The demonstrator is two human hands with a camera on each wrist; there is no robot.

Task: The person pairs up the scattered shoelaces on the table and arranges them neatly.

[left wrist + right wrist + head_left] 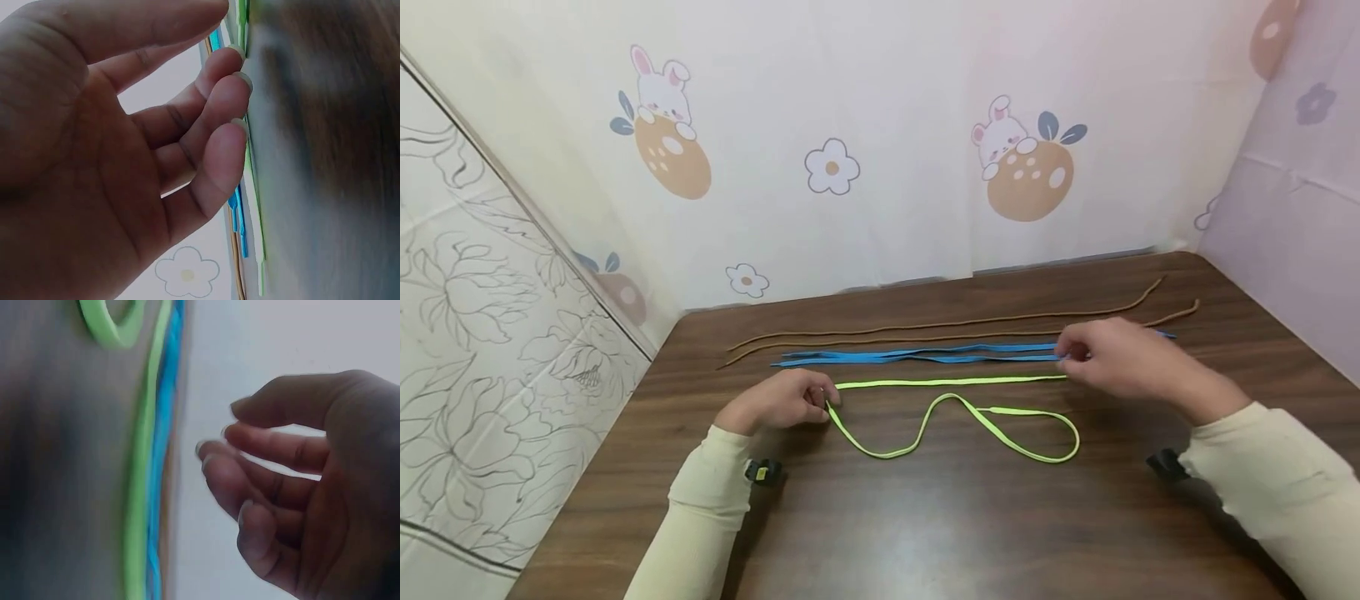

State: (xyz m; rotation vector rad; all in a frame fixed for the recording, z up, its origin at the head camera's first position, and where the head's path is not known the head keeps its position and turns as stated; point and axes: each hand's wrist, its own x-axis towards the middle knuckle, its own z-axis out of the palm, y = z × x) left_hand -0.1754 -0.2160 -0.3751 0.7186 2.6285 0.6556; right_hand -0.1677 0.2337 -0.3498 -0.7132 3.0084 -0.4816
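A flat neon yellow-green shoelace lies on the table, one stretch straight and the rest curving into a loop nearer the person. At its left side is my left hand, fingers bent and fingertips right at the lace; in the left wrist view, the lace runs past those fingertips. My right hand hovers over the right ends of the blue shoelaces, beside the green lace's right end. Its loosely bent fingers hold nothing in the right wrist view, apart from the laces.
Two thin brown shoelaces stretch across the table behind the blue ones. A patterned wall covering borders the table's back edge, with more covering at both sides.
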